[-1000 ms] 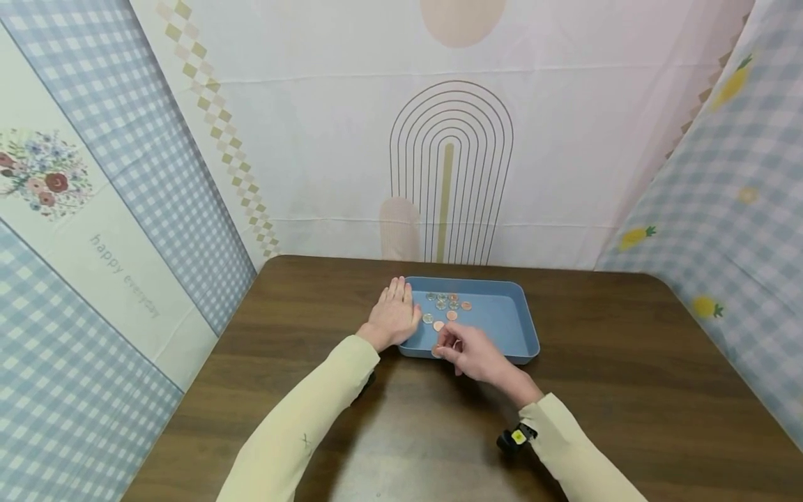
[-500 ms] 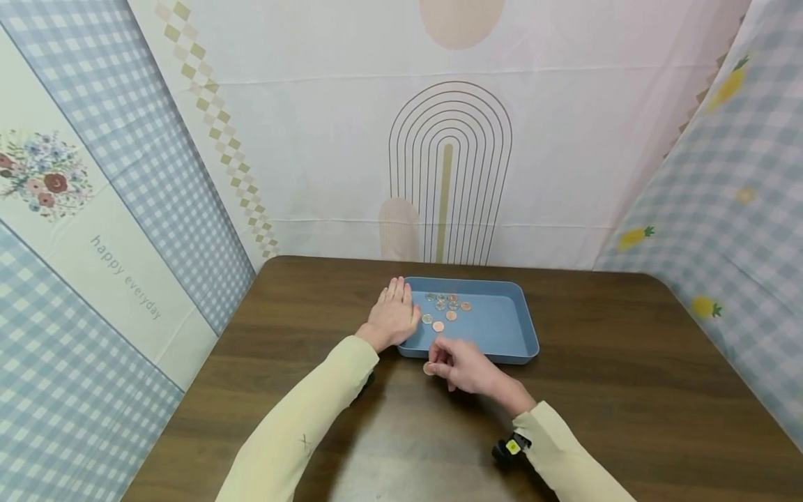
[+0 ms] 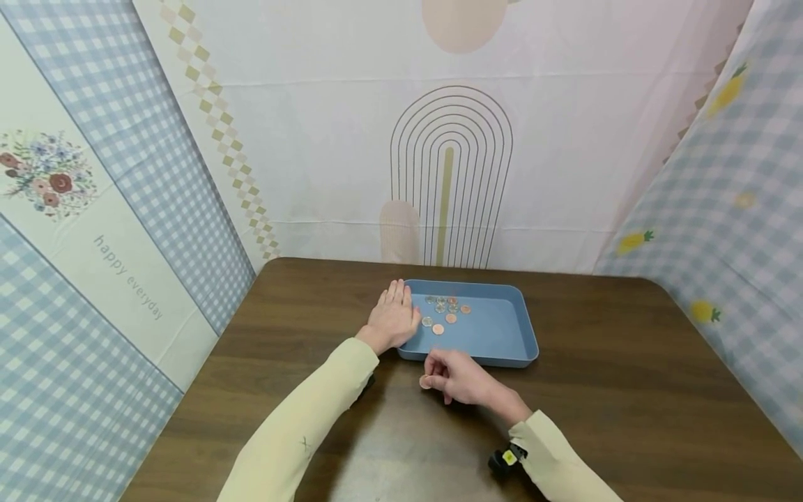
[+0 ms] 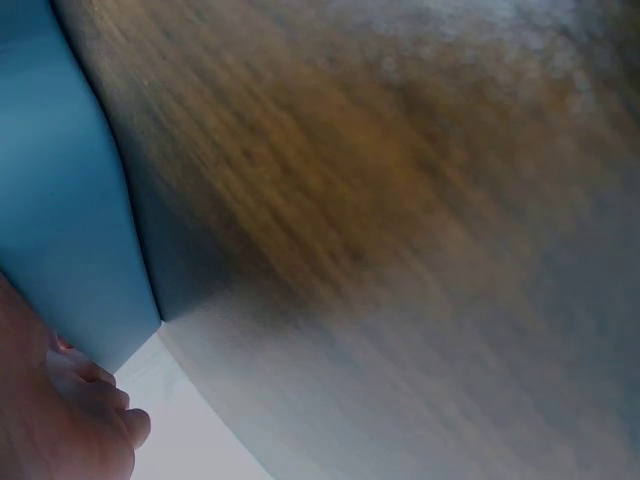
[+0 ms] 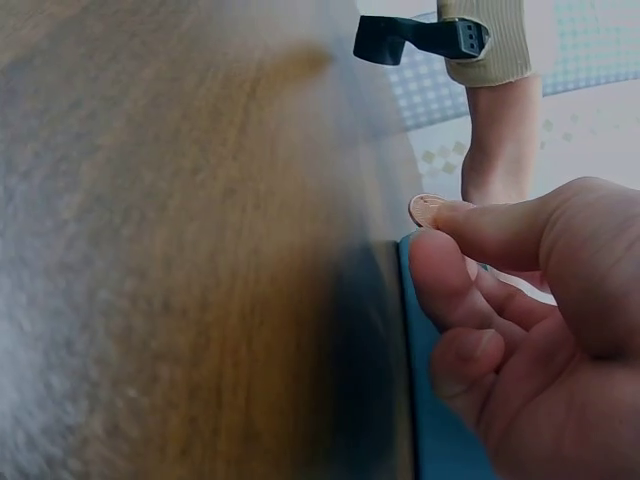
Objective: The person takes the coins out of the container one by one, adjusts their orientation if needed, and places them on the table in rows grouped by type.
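Observation:
Between thumb and fingers my right hand (image 3: 461, 378) pinches a copper-coloured coin (image 5: 426, 209), just in front of the near rim of a blue tray (image 3: 495, 361). The right wrist view shows that coin sticking out past the thumb tip. My left hand (image 3: 394, 317) rests on the tray's left edge, its fingers straight and pointing away from me. Inside the tray, toward its left half, lie several coins. Some are copper, like the coin (image 3: 438, 329) closest to the near rim; others are silvery, like the coin (image 3: 427, 321) beside the left hand.
The tray stands on a dark brown wooden table (image 3: 602, 390), near its far edge. Behind hangs a white cloth (image 3: 314, 153) with arch patterns. Checked cloths hang at the left (image 3: 157, 132) and right (image 3: 709, 230). A black wrist strap device (image 3: 505, 459) sits at the right sleeve.
My right hand has drawn the coin from over the tray's near rim toward me and slightly left, out in front of the tray. The left hand has stayed at the tray's left edge.

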A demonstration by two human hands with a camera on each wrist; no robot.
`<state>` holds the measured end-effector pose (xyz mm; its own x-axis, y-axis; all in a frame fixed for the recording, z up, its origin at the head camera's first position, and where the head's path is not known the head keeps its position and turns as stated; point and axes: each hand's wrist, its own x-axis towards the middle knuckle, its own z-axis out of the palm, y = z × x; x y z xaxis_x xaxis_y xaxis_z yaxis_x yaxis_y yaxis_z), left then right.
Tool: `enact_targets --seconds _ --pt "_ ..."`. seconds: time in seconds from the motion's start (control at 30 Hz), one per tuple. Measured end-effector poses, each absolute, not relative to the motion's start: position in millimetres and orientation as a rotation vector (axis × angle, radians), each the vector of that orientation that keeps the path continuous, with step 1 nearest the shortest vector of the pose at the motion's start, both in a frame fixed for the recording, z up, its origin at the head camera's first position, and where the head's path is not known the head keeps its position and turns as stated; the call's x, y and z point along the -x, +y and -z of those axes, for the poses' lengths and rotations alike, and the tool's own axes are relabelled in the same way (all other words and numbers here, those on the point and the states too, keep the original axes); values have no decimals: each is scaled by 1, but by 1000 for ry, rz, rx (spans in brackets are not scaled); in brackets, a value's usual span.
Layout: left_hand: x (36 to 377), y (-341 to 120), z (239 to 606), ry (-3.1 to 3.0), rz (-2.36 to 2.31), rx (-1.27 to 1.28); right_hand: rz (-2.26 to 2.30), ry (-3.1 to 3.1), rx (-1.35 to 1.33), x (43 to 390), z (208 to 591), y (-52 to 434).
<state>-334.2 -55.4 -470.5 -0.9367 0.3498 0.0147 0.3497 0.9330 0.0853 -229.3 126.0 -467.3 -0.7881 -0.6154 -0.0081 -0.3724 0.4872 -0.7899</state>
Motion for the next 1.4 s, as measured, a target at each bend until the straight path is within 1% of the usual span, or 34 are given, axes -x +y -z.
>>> enact_targets --seconds 0.27,0.6,1.1,1.4 --pt "331 -57 470 3087 -128 -566 1060 2474 808 226 472 122" --pt "333 -57 473 3090 -120 -565 831 2685 838 226 478 120" --pt "333 -56 474 3092 -141 -563 772 2627 872 223 470 122" --pt "333 -57 474 3099 -155 -576 797 2610 882 229 460 131"
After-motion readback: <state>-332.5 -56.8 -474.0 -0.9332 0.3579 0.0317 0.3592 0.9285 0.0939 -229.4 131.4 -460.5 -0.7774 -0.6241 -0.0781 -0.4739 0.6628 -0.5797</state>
